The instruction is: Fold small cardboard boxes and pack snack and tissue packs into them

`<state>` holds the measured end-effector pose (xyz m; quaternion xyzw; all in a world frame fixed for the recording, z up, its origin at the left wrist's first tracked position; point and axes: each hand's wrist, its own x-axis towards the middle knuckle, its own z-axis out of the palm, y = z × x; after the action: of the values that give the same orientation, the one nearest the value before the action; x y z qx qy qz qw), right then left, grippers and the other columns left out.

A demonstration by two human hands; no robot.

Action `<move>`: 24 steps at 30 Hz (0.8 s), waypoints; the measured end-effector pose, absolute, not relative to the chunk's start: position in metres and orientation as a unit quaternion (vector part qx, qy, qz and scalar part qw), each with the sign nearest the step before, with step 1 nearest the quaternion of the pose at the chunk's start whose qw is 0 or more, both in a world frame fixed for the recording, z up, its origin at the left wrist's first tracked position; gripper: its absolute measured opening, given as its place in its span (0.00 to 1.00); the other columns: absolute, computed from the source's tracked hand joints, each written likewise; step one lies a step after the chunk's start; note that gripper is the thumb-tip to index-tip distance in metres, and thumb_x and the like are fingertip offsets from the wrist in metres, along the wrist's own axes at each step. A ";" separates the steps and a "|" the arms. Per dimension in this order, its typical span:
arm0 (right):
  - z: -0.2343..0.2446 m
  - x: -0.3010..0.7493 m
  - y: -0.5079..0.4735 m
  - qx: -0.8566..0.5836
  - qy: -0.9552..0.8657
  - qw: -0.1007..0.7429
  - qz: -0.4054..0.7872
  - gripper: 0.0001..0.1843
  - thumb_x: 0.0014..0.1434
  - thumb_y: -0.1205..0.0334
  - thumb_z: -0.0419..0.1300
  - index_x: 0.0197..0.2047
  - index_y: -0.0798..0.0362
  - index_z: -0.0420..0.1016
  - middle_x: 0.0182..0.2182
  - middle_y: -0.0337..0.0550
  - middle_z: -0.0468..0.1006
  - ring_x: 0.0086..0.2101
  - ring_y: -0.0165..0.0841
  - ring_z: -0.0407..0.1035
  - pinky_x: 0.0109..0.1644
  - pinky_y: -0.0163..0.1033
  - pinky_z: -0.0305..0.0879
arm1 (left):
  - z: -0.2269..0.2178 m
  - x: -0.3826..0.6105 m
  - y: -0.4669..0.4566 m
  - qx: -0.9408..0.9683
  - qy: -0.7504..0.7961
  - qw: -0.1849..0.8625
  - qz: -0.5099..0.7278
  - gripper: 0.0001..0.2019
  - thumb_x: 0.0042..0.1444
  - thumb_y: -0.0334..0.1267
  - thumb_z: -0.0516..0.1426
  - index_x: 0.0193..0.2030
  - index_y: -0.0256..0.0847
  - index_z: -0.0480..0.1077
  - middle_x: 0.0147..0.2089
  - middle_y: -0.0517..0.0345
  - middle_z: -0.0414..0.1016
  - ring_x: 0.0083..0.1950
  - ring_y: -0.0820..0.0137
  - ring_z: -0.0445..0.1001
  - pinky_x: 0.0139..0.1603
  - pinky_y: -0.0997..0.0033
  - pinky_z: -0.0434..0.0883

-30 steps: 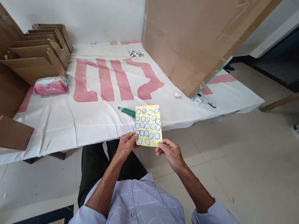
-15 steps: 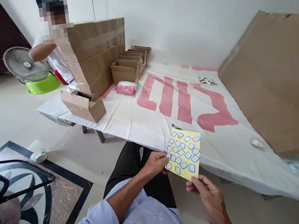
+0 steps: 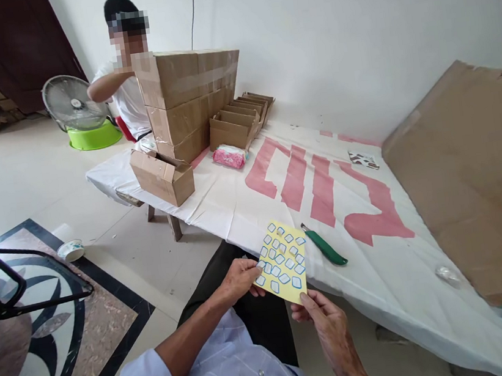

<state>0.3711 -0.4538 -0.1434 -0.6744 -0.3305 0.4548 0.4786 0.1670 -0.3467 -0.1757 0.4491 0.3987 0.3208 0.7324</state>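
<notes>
A yellow sheet of stickers [image 3: 284, 264] is held between my two hands over the table's front edge. On it are many small white pieces with blue outlines. My left hand [image 3: 243, 278] pinches its left edge, thumb on top. At the lower right corner my right hand [image 3: 326, 320] grips the sheet between thumb and fingers. Just right of the sheet, a green utility knife [image 3: 326, 245] lies on the white-covered table [image 3: 236, 214], touched by neither hand.
Left on the table stand an open carton [image 3: 164, 178], stacked cartons [image 3: 179, 105], a row of open boxes [image 3: 229, 129] and a pink packet [image 3: 229, 157]. A big cardboard box [image 3: 472, 183] stands right. A person [image 3: 123, 100] sits behind the stack near a fan [image 3: 76, 103].
The sheet and both hands have shifted left, uncovering the green knife. My view has also turned, so the surroundings sit lower and further right. Both hands keep their hold.
</notes>
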 end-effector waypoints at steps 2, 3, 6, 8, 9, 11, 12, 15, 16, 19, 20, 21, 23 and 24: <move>-0.134 0.371 -0.440 -0.679 -0.375 0.465 0.427 0.38 0.47 0.25 0.75 0.41 0.55 0.86 0.29 0.49 0.86 0.26 0.40 0.79 0.33 0.45 0.80 | -0.171 0.144 -0.346 0.441 0.404 0.730 0.331 0.28 0.49 0.64 0.68 0.31 0.37 0.75 0.27 0.51 0.81 0.23 0.69 0.78 0.21 0.76 0.70; -0.127 0.371 -0.430 -0.683 -0.397 0.463 0.402 0.38 0.49 0.25 0.74 0.41 0.55 0.85 0.29 0.49 0.86 0.27 0.41 0.79 0.34 0.45 0.80 | -0.168 0.131 -0.347 0.435 0.407 0.729 0.337 0.28 0.49 0.65 0.69 0.32 0.37 0.76 0.27 0.51 0.82 0.23 0.69 0.78 0.22 0.76 0.70; -0.103 0.368 -0.382 -0.683 -0.455 0.474 0.320 0.33 0.53 0.28 0.71 0.40 0.53 0.83 0.32 0.50 0.87 0.31 0.41 0.81 0.38 0.46 0.81 | -0.163 0.088 -0.351 0.411 0.422 0.725 0.356 0.29 0.48 0.65 0.72 0.32 0.37 0.76 0.26 0.51 0.81 0.23 0.70 0.77 0.22 0.76 0.71; -0.084 0.355 -0.337 -0.654 -0.516 0.471 0.291 0.30 0.56 0.31 0.70 0.42 0.52 0.83 0.37 0.51 0.87 0.36 0.42 0.82 0.43 0.47 0.81 | -0.162 0.058 -0.357 0.394 0.431 0.725 0.366 0.29 0.47 0.65 0.73 0.31 0.36 0.77 0.25 0.51 0.81 0.22 0.70 0.76 0.22 0.76 0.71; -0.074 0.343 -0.312 -0.629 -0.555 0.466 0.283 0.29 0.58 0.32 0.69 0.44 0.52 0.83 0.40 0.51 0.88 0.38 0.43 0.82 0.46 0.48 0.81 | -0.162 0.043 -0.360 0.385 0.436 0.724 0.370 0.30 0.47 0.65 0.74 0.31 0.36 0.77 0.25 0.51 0.80 0.21 0.71 0.75 0.22 0.76 0.71; -0.057 0.310 -0.260 -0.564 -0.643 0.440 0.273 0.28 0.62 0.34 0.66 0.45 0.52 0.83 0.44 0.50 0.87 0.42 0.42 0.81 0.50 0.48 0.79 | -0.164 0.013 -0.367 0.365 0.448 0.723 0.378 0.30 0.46 0.65 0.75 0.31 0.35 0.78 0.24 0.50 0.80 0.21 0.71 0.74 0.22 0.76 0.70; -0.050 0.289 -0.235 -0.531 -0.684 0.421 0.269 0.27 0.63 0.35 0.66 0.47 0.51 0.82 0.47 0.51 0.87 0.41 0.41 0.80 0.49 0.48 0.79 | -0.164 -0.002 -0.370 0.353 0.456 0.721 0.384 0.30 0.46 0.65 0.75 0.31 0.34 0.79 0.24 0.50 0.79 0.21 0.72 0.73 0.22 0.76 0.70; -0.036 0.213 -0.171 -0.468 -0.787 0.335 0.221 0.25 0.64 0.41 0.69 0.54 0.51 0.81 0.58 0.52 0.83 0.42 0.39 0.80 0.53 0.47 0.77 | -0.166 -0.043 -0.379 0.303 0.490 0.703 0.417 0.31 0.42 0.63 0.78 0.32 0.33 0.80 0.25 0.49 0.80 0.20 0.72 0.72 0.22 0.76 0.69; -0.034 0.187 -0.154 -0.470 -0.802 0.311 0.197 0.26 0.64 0.42 0.70 0.56 0.51 0.80 0.59 0.52 0.82 0.45 0.40 0.80 0.56 0.48 0.76 | -0.166 -0.057 -0.382 0.284 0.505 0.692 0.431 0.31 0.41 0.62 0.79 0.32 0.33 0.81 0.25 0.49 0.80 0.21 0.72 0.71 0.22 0.76 0.68; -0.034 0.121 -0.115 -0.502 -0.813 0.252 0.152 0.29 0.66 0.43 0.71 0.62 0.50 0.77 0.64 0.53 0.80 0.58 0.46 0.76 0.63 0.50 0.73 | -0.165 -0.095 -0.388 0.229 0.553 0.654 0.463 0.28 0.38 0.57 0.80 0.32 0.33 0.81 0.28 0.48 0.81 0.22 0.71 0.72 0.21 0.75 0.68; -0.037 0.105 -0.106 -0.516 -0.809 0.240 0.147 0.29 0.66 0.44 0.71 0.63 0.50 0.76 0.64 0.53 0.80 0.61 0.47 0.75 0.64 0.50 0.72 | -0.163 -0.107 -0.389 0.214 0.567 0.641 0.472 0.27 0.38 0.55 0.80 0.32 0.33 0.81 0.28 0.47 0.81 0.22 0.71 0.72 0.21 0.75 0.69; -0.039 0.092 -0.098 -0.528 -0.805 0.231 0.145 0.28 0.66 0.45 0.72 0.62 0.50 0.76 0.64 0.53 0.80 0.63 0.48 0.74 0.64 0.50 0.71 | -0.162 -0.118 -0.390 0.201 0.579 0.628 0.480 0.26 0.37 0.53 0.80 0.32 0.33 0.81 0.29 0.48 0.81 0.23 0.70 0.72 0.21 0.74 0.69; -0.043 0.077 -0.086 -0.543 -0.796 0.218 0.155 0.24 0.65 0.48 0.72 0.59 0.49 0.78 0.61 0.52 0.83 0.61 0.48 0.75 0.62 0.49 0.71 | -0.158 -0.139 -0.390 0.180 0.601 0.600 0.497 0.25 0.36 0.51 0.80 0.30 0.34 0.80 0.28 0.49 0.81 0.22 0.71 0.71 0.20 0.74 0.69; -0.044 0.074 -0.082 -0.546 -0.793 0.216 0.164 0.21 0.65 0.50 0.71 0.57 0.49 0.79 0.58 0.50 0.84 0.59 0.48 0.76 0.60 0.48 0.72 | -0.156 -0.149 -0.388 0.174 0.611 0.587 0.502 0.24 0.35 0.50 0.80 0.29 0.34 0.79 0.27 0.50 0.80 0.22 0.71 0.71 0.20 0.74 0.68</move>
<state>0.0743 -0.0820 -0.0441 -0.5459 -0.7926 0.1640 0.2164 -0.1487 -0.3881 -0.1558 0.1736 0.6108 0.5022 0.5870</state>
